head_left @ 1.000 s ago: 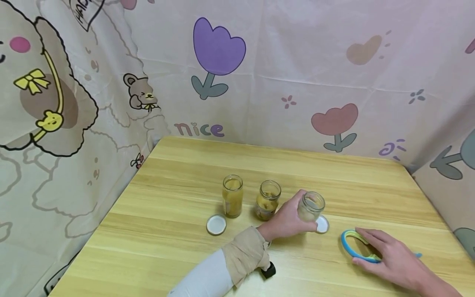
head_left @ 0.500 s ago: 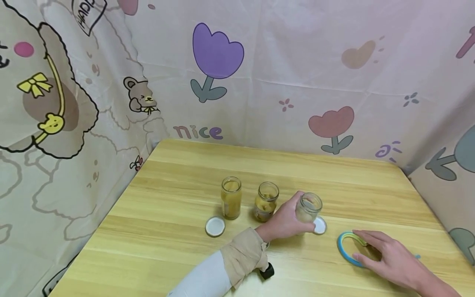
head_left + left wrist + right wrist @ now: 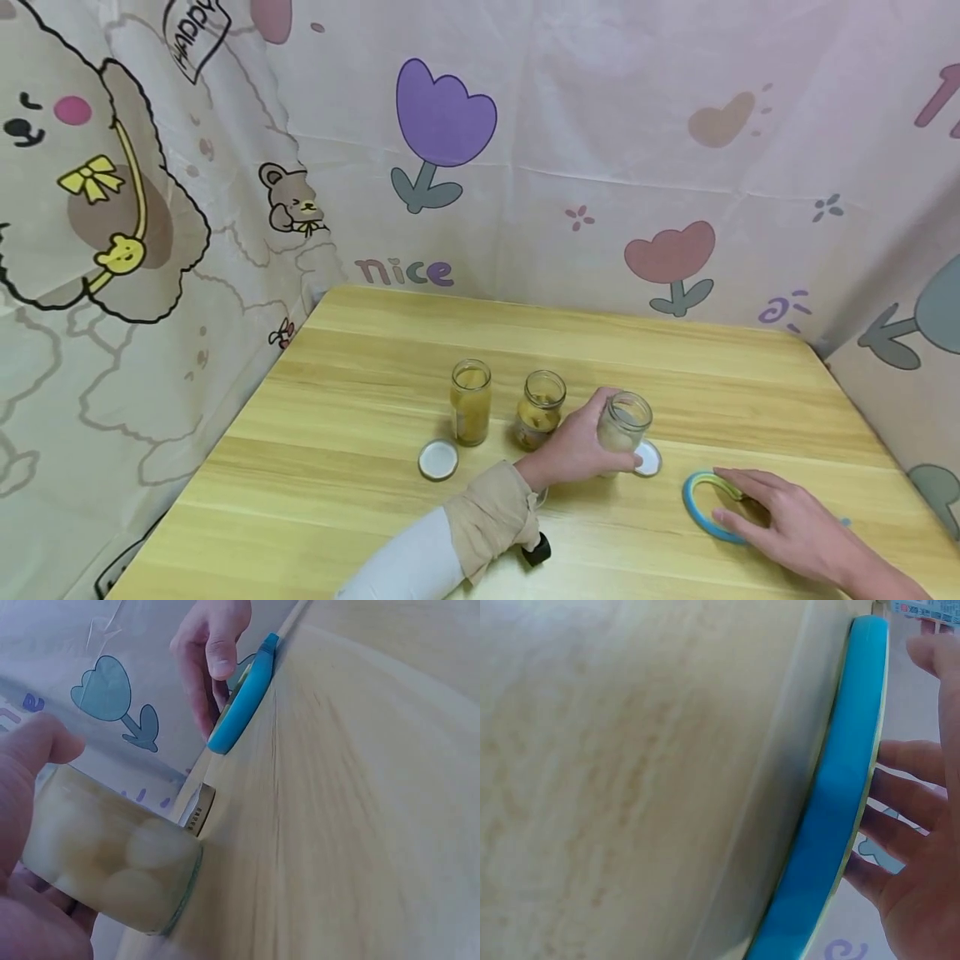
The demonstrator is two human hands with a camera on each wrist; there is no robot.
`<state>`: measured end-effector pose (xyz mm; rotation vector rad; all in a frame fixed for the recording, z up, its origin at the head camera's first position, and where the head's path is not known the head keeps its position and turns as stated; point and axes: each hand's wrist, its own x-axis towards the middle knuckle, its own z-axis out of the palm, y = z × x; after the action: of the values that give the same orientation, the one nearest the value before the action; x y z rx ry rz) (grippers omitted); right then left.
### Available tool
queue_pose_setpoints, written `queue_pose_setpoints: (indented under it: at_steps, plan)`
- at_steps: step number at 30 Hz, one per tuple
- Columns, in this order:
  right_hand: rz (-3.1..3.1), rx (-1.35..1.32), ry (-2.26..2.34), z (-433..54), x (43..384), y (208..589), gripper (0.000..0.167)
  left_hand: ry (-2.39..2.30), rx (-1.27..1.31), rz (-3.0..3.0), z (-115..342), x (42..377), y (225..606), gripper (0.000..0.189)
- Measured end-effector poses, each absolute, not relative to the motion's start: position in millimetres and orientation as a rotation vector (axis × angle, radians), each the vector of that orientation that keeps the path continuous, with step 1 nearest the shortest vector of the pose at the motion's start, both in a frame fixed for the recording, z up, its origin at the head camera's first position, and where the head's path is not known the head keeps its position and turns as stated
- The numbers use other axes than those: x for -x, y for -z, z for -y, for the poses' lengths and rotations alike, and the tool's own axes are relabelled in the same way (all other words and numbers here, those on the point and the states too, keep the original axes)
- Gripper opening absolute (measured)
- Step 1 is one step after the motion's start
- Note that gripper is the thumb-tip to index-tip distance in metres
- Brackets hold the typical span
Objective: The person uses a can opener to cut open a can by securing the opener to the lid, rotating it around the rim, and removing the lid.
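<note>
My left hand (image 3: 573, 446) grips a lidless glass jar (image 3: 624, 427), thumb on the near side and fingers behind. In the left wrist view pale round pieces fill the jar (image 3: 112, 855), whose base is at the wooden table. An upturned white lid (image 3: 649, 459) lies just to its right, partly behind the thumb. My right hand (image 3: 806, 525) is over a blue jar opener (image 3: 693, 504) with a yellow-green inner lining, lying flat on the table. The right wrist view shows relaxed fingers (image 3: 907, 795) along the blue band's edge, not curled round it.
To the left stand a tall open jar (image 3: 471, 408) of yellow contents and a shorter open jar (image 3: 540, 412). Another upturned lid (image 3: 438, 460) lies before the tall one. A black object (image 3: 537, 550) shows by my left wrist. Printed cloth (image 3: 525, 208) hangs behind the table.
My right hand's thumb has come away from the jar opener's near edge, and the opener now lies flatter. The left hand keeps its grip on the jar. The head view has shifted slightly.
</note>
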<state>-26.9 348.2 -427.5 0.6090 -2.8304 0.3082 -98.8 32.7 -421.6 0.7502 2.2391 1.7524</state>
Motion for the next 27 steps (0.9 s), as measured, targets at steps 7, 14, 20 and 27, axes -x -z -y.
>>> queue_pose_setpoints:
  at_steps: [7,14,20,27]
  plan:
    - [2.865,-0.597,-0.331,-346.3,31.3,424.9,0.054,-1.707,-0.768,-2.375,-27.7,94.6,412.5,0.087]
    - [2.952,-0.56,-0.389,-346.1,35.0,421.3,0.052,-1.503,-0.866,-2.6,-26.2,80.6,393.9,0.097]
    - [2.962,-0.551,-0.408,-345.0,35.6,420.7,0.048,-1.322,-1.236,-2.805,-16.3,67.1,375.0,0.102]
    - [2.98,-0.485,-0.523,-344.1,37.1,416.0,0.06,-1.206,-1.596,-2.913,31.1,53.0,344.5,0.1]
